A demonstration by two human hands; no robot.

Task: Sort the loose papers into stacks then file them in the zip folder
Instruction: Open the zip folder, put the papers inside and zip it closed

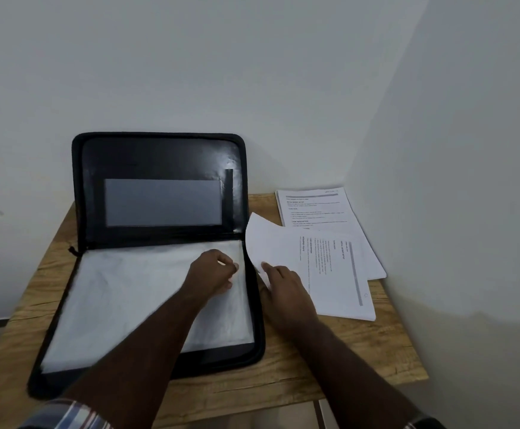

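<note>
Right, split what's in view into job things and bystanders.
Job: zip folder, clear sleeve inside it, near paper stack, far paper stack, lifted sheet, left hand, right hand.
Bystanders: wooden table, white walls.

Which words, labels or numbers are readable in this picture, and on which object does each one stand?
"TASK GOAL": heading on the far paper stack, only faintly legible.
"TASK DESCRIPTION": heading lower on the same stack, also faint.
Near paper stack, turned sideways: headings and body lines too blurred to read.
Body text on the far stack: too small to read.
Zip folder: no text or brand visible.
</note>
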